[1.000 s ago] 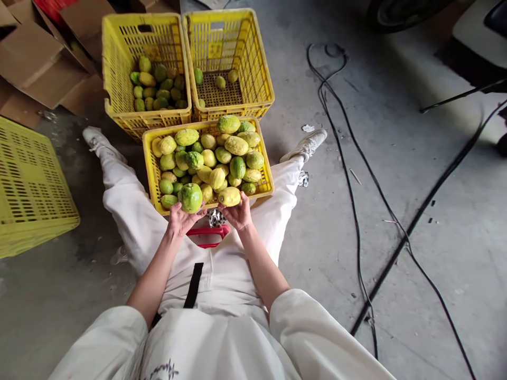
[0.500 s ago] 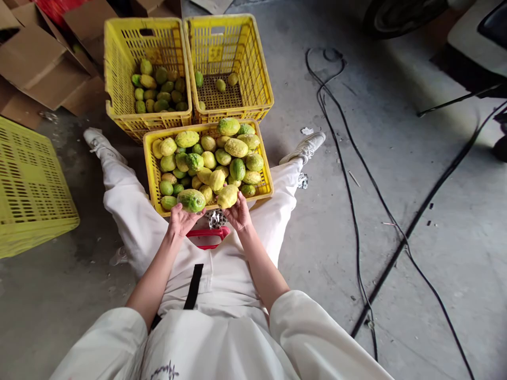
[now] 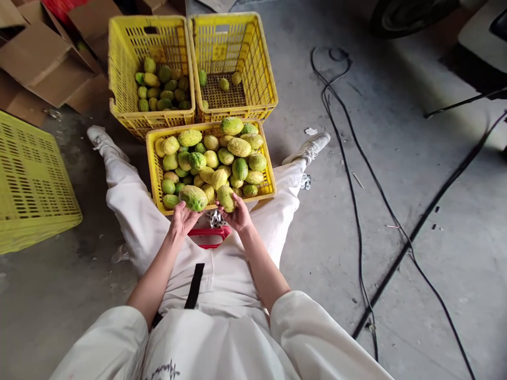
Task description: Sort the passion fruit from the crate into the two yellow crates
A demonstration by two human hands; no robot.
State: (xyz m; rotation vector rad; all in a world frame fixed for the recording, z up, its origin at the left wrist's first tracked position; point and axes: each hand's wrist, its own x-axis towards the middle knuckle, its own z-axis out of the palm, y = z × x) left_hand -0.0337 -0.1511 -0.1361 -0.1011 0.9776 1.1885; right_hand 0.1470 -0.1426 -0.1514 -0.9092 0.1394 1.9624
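Fruits (image 3: 239, 147) are filling the shallow yellow crate (image 3: 155, 171) before us. We are clasping a larger fruit (image 3: 193, 198) with the fingers of our left hand (image 3: 184, 219) and a smaller fruit (image 3: 226, 198) with those of our right hand (image 3: 240, 216), holding both by the near rim; two deeper crates (image 3: 152, 116) are standing behind.

We take the near crate (image 3: 152, 171), with fruit (image 3: 240, 169) in it, as clock centre. We locate the left hand (image 3: 184, 219) at seven o'clock and the right hand (image 3: 238, 216) at five, one fruit in each. Side by side, the left rear crate (image 3: 127, 68) at eleven and the right rear crate (image 3: 257, 63) at half past twelve contain fruit. We find the side crate (image 3: 35, 179) at nine.
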